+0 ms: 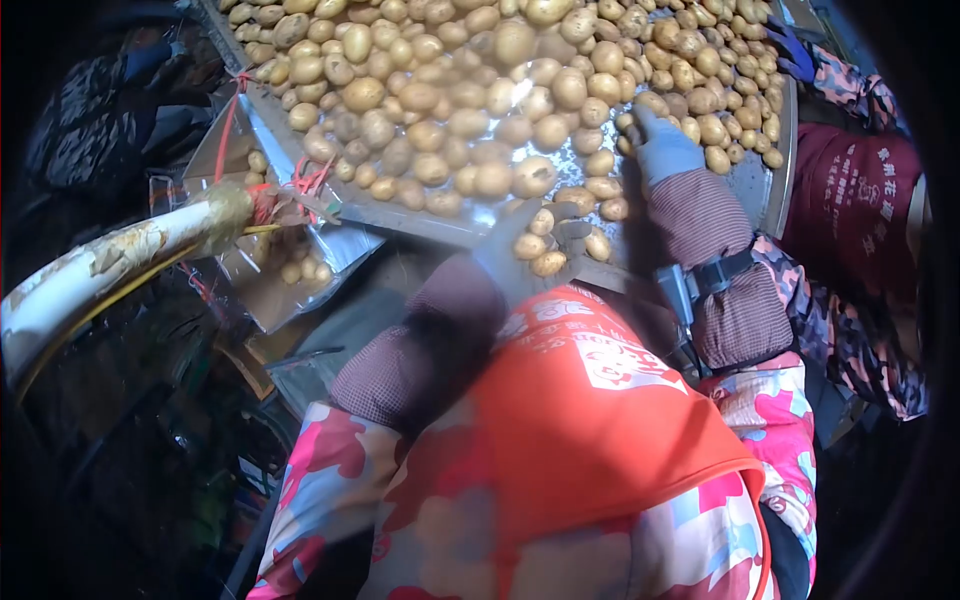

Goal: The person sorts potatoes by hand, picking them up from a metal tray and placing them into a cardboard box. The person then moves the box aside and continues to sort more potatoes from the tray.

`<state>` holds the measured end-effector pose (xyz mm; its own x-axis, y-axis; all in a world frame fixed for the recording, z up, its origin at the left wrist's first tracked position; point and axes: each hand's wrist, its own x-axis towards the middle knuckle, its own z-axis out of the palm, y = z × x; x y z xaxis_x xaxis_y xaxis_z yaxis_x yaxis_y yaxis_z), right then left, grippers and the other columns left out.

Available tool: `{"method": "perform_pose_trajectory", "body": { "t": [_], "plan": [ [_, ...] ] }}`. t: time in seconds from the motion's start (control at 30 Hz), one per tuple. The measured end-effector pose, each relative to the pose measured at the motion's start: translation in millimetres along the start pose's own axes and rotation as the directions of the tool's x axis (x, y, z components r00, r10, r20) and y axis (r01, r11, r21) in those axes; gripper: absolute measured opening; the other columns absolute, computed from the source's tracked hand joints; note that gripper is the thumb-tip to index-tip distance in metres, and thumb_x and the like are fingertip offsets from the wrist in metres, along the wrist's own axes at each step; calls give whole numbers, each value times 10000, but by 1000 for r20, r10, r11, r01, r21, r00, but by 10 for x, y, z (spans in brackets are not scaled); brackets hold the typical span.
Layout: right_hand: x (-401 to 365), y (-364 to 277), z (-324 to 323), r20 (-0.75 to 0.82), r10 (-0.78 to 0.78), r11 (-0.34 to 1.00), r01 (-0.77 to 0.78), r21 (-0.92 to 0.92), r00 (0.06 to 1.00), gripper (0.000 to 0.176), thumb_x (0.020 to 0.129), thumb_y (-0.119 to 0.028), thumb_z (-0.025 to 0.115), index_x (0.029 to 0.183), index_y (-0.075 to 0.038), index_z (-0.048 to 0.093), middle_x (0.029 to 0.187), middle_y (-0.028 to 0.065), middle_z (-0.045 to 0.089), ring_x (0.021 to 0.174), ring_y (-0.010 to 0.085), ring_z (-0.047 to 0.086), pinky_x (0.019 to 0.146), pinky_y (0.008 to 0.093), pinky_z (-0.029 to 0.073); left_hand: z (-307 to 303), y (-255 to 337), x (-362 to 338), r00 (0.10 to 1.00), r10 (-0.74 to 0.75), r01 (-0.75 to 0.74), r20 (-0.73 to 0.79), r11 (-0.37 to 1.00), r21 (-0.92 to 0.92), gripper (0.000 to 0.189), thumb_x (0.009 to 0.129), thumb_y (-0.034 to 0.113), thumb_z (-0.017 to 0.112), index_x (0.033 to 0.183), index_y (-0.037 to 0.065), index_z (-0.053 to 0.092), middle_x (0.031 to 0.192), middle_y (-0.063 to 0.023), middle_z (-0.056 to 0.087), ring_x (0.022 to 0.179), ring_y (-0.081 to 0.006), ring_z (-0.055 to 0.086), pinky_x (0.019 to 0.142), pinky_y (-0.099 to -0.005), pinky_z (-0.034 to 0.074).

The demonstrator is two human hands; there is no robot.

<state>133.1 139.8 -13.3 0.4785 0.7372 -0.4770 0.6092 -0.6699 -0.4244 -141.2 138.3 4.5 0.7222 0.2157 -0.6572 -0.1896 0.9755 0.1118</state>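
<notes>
Grey-gloved, my left hand [512, 252] is at the near edge of a metal sorting table [420, 222]. Several small potatoes [540, 222] are cupped in it, its dark fingertips curled beside them. My right hand [668, 148], also gloved, reaches over the table farther to the right. Its fingers bend around a potato [626, 122] at its left side; the palm is hidden. Many loose yellow potatoes [430, 97] cover the table, with wet, shiny metal showing between them near my hands.
Left of the table, a cardboard box [262, 290] lined with plastic holds several potatoes. A peeling white pipe [110, 275] and red ties [315, 178] are at the table's left corner. At the right, another person's blue-gloved hand [793, 52] is at the table edge, near a maroon apron [850, 200].
</notes>
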Motion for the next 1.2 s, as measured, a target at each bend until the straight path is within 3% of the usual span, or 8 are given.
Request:
{"method": "perform_pose_trajectory", "body": {
  "t": [0.2, 0.37, 0.5, 0.6, 0.7, 0.83, 1.07, 1.2],
  "plan": [
    [47, -44, -80, 121, -296, 847, 318, -425, 948, 549, 977, -409, 677, 1432, -125, 558, 1291, 209, 670, 1206, 343, 645, 1017, 411, 509, -182, 10, 19, 1000, -12, 14, 17, 986, -163, 460, 1046, 427, 540, 1342, 78, 582, 1260, -114, 652, 1107, -255, 621, 929, -378, 539],
    [16, 177, -34, 32, 29, 801, -42, 597, 999, 492, 990, -324, 690, 1449, -181, 585, 1268, 107, 678, 1098, 198, 652, 921, 345, 532, -462, 43, 12, 1000, 13, -6, 27, 964, -265, 456, 1035, 433, 570, 1345, 99, 563, 1250, -108, 645, 1111, -252, 611, 941, -393, 532],
    [-194, 94, -203, -78, 244, 752, -137, 645, 967, 496, 979, -218, 687, 1463, -205, 578, 1384, 72, 647, 1162, 212, 644, 1002, 358, 507, -371, 113, -162, 997, 70, -59, 33, 967, -246, 449, 1028, 420, 587, 1347, 106, 549, 1245, -114, 633, 1113, -244, 603, 956, -400, 528],
    [-208, 431, 183, -89, -398, 860, 337, -382, 913, 526, 908, -176, 705, 1420, -238, 603, 1243, 104, 673, 1089, 297, 648, 965, 410, 516, -404, 97, -137, 984, 72, -18, 165, 951, -309, 376, 1049, 312, 554, 1359, 102, 523, 1272, -119, 617, 1141, -239, 589, 972, -397, 521],
    [-29, 212, 256, -77, -316, 839, 241, -487, 945, 396, 846, -205, 727, 1238, -199, 670, 1149, 147, 649, 1094, 373, 630, 933, 466, 518, -666, 31, 27, 897, 93, 11, 433, 973, -232, 331, 1064, 208, 495, 1377, 99, 494, 1309, -119, 600, 1193, -234, 572, 991, -395, 509],
    [-340, -369, 36, -60, -231, 815, 160, -556, 971, 223, 953, -198, 583, 1107, -91, 702, 1164, 194, 669, 1131, 344, 660, 936, 474, 549, -676, -75, -107, 963, 164, -186, 215, 979, 87, 336, 1070, 179, 460, 1396, 102, 480, 1352, -119, 591, 1264, -231, 550, 1011, -406, 493],
    [-26, -25, 189, -145, -165, 916, 97, -390, 976, 337, 877, -152, 687, 1209, -95, 686, 1195, 184, 685, 1120, 361, 664, 937, 446, 544, -864, -33, -169, 851, 91, 198, 518, 857, -476, 412, 1060, 335, 517, 1395, 95, 528, 1354, -133, 609, 1210, -256, 606, 987, -410, 503],
    [-369, -160, 33, -125, 107, 948, -63, 313, 986, 339, 860, -79, 771, 1195, -62, 718, 1048, 97, 740, 963, 217, 705, 852, 319, 561, -870, -56, -233, 875, 79, 179, 478, 865, -469, 441, 1055, 403, 524, 1365, 93, 558, 1313, -138, 644, 1156, -253, 630, 953, -403, 518]
  ]
}}
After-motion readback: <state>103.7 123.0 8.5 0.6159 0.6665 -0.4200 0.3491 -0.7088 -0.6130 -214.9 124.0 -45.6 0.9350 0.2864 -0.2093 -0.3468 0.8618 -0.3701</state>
